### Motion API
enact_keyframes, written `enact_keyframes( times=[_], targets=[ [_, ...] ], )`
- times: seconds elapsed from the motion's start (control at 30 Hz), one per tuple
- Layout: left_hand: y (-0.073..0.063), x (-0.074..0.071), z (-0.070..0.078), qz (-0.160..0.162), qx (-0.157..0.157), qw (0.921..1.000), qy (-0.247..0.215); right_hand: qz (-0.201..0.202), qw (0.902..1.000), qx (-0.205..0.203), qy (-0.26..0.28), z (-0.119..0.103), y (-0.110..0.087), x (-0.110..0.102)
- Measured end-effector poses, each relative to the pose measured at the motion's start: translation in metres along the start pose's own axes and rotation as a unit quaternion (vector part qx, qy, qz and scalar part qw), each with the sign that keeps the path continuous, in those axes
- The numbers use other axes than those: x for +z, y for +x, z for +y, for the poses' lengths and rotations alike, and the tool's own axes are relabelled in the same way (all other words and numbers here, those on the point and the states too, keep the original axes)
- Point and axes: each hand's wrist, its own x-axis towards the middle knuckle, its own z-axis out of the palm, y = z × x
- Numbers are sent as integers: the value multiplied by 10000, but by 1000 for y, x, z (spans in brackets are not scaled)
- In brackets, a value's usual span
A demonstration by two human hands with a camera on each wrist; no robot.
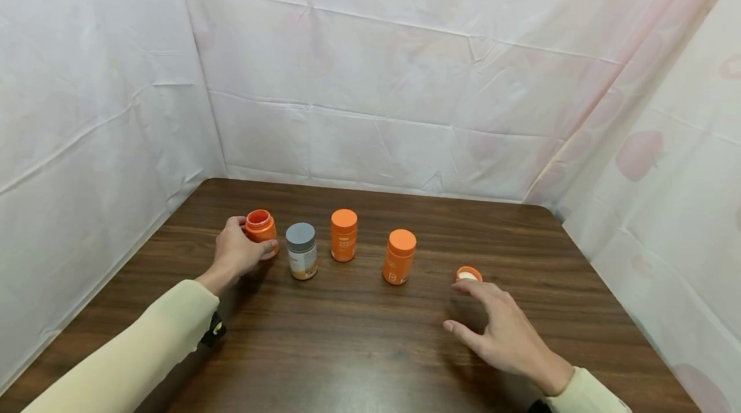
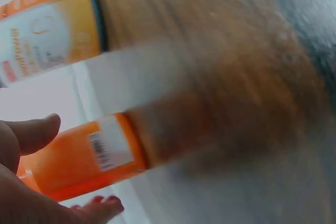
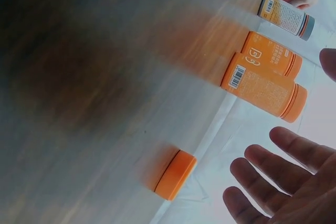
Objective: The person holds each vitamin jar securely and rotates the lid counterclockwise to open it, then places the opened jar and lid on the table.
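Observation:
My left hand (image 1: 240, 251) is round an open orange bottle (image 1: 262, 231) at the table's left, thumb in front and fingers behind. Its mouth faces up without a lid, and in the left wrist view the bottle (image 2: 86, 157) shows a white barcode label. My right hand (image 1: 503, 329) is over the table at the right, fingers spread and holding nothing. Just beyond its fingertips lies an orange cap (image 1: 469, 273), upturned with a white inside. In the right wrist view the cap (image 3: 176, 176) sits apart from the fingers.
Between the hands stand a grey-lidded bottle (image 1: 302, 252) and two closed orange bottles, one farther back (image 1: 344, 236) and one nearer the middle (image 1: 399, 257). The dark wooden table (image 1: 359, 348) meets white cloth (image 1: 370, 78) at its back and sides.

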Motion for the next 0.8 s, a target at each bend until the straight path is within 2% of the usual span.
enact_keyframes(
  times=[0.17,0.4,0.67,0.8],
  targets=[
    [-9,-10,11,416,440,9982,-49,-8,10000,-16,-14,0,1,-2],
    [-23,-16,24,940,1060,9899,-103,-17,10000,-56,-58,-2,2,-2],
    [-34,-12,24,1432,1526,9777,-152,39,9999,-129,-42,-2,3,-2],
    [-38,-8,22,1688,1838,9683,-135,50,9998,-149,-74,-1,2,-1]
  ],
)
